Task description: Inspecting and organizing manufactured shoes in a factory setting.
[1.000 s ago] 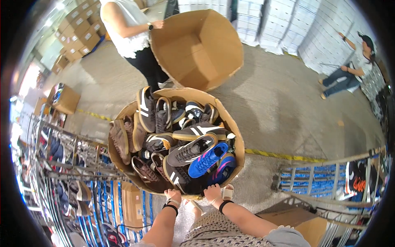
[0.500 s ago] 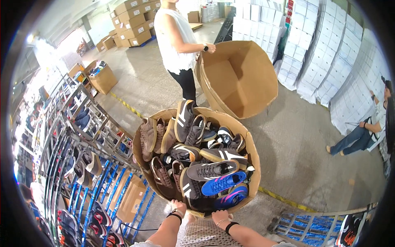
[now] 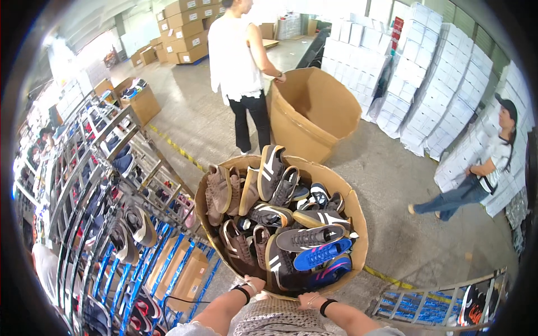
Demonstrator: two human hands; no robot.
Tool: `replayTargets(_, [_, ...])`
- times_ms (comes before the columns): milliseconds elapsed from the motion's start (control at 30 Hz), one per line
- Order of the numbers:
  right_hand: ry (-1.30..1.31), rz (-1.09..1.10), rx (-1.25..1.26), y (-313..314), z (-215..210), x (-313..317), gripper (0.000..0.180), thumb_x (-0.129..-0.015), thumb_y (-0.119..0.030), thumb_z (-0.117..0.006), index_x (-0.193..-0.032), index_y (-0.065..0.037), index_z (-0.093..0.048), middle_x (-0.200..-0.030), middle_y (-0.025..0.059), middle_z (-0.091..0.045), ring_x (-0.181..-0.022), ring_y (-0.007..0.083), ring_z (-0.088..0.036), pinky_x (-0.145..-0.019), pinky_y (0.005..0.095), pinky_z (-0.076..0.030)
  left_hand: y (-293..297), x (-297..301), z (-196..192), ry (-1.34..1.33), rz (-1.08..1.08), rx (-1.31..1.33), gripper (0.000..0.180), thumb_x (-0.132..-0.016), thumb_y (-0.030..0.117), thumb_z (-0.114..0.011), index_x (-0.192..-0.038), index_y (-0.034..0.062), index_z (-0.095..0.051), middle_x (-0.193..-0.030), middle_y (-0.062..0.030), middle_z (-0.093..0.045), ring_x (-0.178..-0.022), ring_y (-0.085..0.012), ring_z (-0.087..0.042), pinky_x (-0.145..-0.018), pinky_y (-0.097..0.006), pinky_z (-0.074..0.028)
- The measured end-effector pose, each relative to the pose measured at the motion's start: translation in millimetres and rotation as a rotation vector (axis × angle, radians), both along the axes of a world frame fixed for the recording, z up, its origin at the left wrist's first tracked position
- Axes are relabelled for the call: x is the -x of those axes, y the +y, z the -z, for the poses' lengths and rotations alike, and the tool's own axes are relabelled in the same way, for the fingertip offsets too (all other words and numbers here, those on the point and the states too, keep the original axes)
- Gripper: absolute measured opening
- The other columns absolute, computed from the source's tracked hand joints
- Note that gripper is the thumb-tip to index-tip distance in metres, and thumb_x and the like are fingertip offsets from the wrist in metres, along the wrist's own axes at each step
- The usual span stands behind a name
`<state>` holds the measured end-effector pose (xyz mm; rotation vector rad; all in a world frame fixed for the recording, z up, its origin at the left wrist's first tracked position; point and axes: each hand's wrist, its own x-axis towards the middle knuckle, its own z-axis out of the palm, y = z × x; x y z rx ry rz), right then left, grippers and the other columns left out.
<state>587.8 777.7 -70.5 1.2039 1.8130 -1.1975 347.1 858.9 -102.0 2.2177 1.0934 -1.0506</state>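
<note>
Fingers (image 3: 250, 279) of the left hand (image 3: 255, 285) clamped on the near rim of the box (image 3: 360, 224); right hand (image 3: 310, 301) gripping the same rim, a bit to the right. Fingertips inside the rim aren't clearly visible. Box sits right in front of the wearer, piled with loose shoes; blue shoe (image 3: 322, 255) and grey shoe (image 3: 308, 238) on top at the near right, brown shoe (image 3: 219, 187) leaning at the far left.

Changed in the last half second: co-worker (image 3: 235, 53) turned more away, one hand on the other box (image 3: 297, 120). That box now stands more upright to the view, its inner bottom no longer showing. Person on the right (image 3: 490, 168) has come further into view, legs apart. Grip and shoe pile look the same. Head view shifted too, so can't tell if the box itself moved.

Meaning, my read: load stable, hold good, but room ahead looks tight with the other box so close.
</note>
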Motion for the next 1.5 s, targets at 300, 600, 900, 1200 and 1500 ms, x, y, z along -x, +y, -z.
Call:
replayTargets(300, [-0.046,0.443,-0.373,-25.5,7.1,61.6,0.027,-0.077,-0.031,-0.057,-0.085,-0.009,-0.069,-0.086,0.011,-0.067,-0.083,0.0277,-0.064,-0.068,0.0397,-0.05,40.0,76.1,21.8,0.135,0.098,-0.224,0.032,-0.078,0.035,-0.058,-0.104,0.0169,-0.065,-0.11,-0.0065,-0.062,-0.106,-0.0228,-0.056,-0.097,-0.044,-0.031])
replayTargets(600, [0.088,0.413,-0.465,-41.3,7.6,60.2,0.017,-0.073,-0.015,-0.057,-0.083,-0.011,-0.07,-0.085,0.0066,-0.067,-0.079,0.0261,-0.064,-0.061,0.0401,-0.05,19.6,70.9,19.8,0.138,0.184,-0.261,0.026,-0.089,0.028,-0.048,-0.097,0.0111,-0.066,-0.103,-0.0093,-0.064,-0.096,-0.0243,-0.061,-0.07,-0.039,-0.05])
replayTargets(900, [0.147,0.308,-0.707,-61.6,24.5,38.6,0.017,-0.073,-0.021,-0.056,-0.078,-0.013,-0.07,-0.081,0.0051,-0.068,-0.078,0.0235,-0.065,-0.06,0.0377,-0.05,-4.1,42.5,5.8,0.198,0.259,-0.393,0.026,-0.086,0.028,-0.051,-0.087,0.0097,-0.068,-0.088,-0.0095,-0.067,-0.085,-0.0209,-0.065,-0.064,-0.032,-0.052])
replayTargets(1200, [0.095,0.249,-0.735,-78.7,22.4,-96.3,0.016,-0.068,-0.022,-0.056,-0.072,-0.014,-0.069,-0.074,0.0087,-0.067,-0.072,0.0268,-0.065,-0.058,0.0409,-0.05,-84.5,-85.6,-14.9,0.141,0.08,-0.265,0.021,-0.079,0.022,-0.054,-0.092,0.0119,-0.068,-0.092,-0.0107,-0.066,-0.085,-0.0237,-0.065,-0.07,-0.033,-0.052])
replayTargets(1500, [-0.288,0.383,-0.711,-96.0,30.5,-96.0,0.016,-0.072,-0.019,-0.053,-0.074,-0.016,-0.069,-0.075,0.0073,-0.066,-0.076,0.025,-0.063,-0.075,0.0446,-0.043,-115.6,-40.8,-24.9,-0.46,0.013,-0.202,0.012,-0.071,0.013,-0.055,-0.082,0.0076,-0.059,-0.085,-0.0135,-0.064,-0.086,-0.03,-0.061,-0.075,-0.041,-0.047])
